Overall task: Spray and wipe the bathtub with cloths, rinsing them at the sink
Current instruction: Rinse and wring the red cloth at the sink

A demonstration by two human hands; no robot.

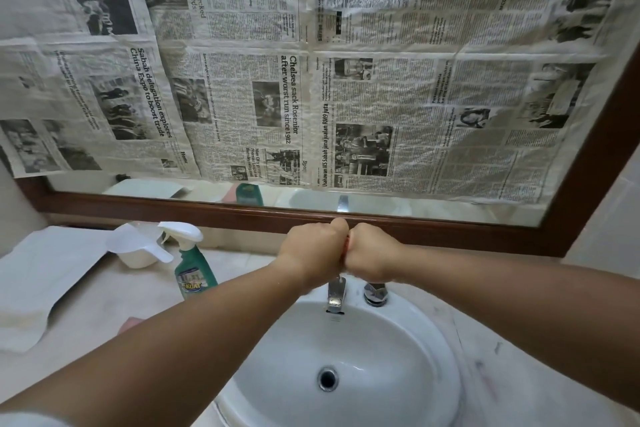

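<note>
Both my fists are pressed together above the tap (336, 294) of the white sink (398, 357). My left hand (313, 250) and my right hand (375, 256) are tightly curled, knuckles touching. Only a thin reddish sliver of cloth (347, 248) shows between them; the rest is hidden inside the fists. No water can be seen running from the tap. A green spray bottle (192, 263) with a white trigger head stands on the counter left of the sink. A bit of pink cloth (130, 322) peeks out from under my left forearm on the counter.
A white plastic scoop (138, 250) sits behind the spray bottle. A white sheet (45, 281) lies over the counter's left end. A chrome fitting (375, 293) stands right of the tap. Newspaper (311, 80) covers the wood-framed mirror (588, 156) above.
</note>
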